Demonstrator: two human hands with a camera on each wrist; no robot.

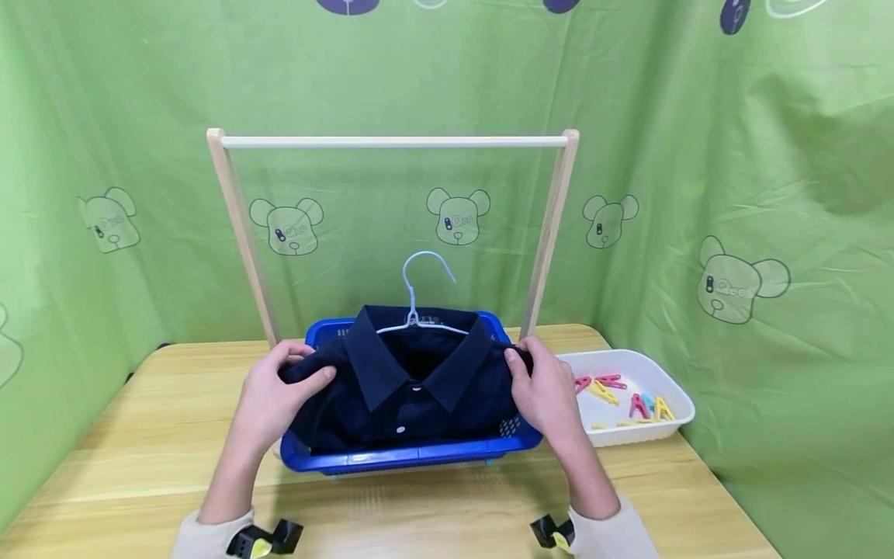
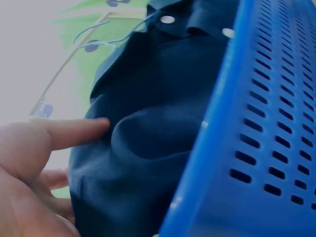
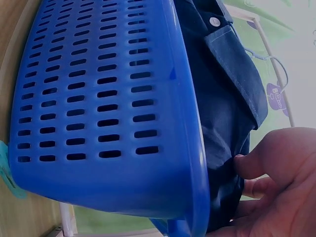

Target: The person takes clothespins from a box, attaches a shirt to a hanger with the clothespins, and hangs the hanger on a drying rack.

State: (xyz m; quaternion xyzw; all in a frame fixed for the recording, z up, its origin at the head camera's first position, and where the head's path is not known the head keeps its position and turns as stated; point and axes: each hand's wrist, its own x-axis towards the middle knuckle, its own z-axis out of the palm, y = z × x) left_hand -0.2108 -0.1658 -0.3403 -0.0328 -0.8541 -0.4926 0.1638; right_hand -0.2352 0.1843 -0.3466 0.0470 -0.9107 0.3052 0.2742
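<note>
One shirt (image 1: 412,400) between the fingers (image 1: 289,352)

- Green curtain (image 1: 391,85) is hanging at nine, twelve and three o'clock.
- Bear outlines (image 1: 459,220) are dotting it.
- Wooden tabletop (image 1: 161,423) is spreading toward six.

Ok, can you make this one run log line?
left hand: grips dark shirt at one shoulder; right hand: grips other shoulder; hanger: in collar, hook off rail; blue basket: beneath shirt

The head view is bright, wrist views hazier.
</note>
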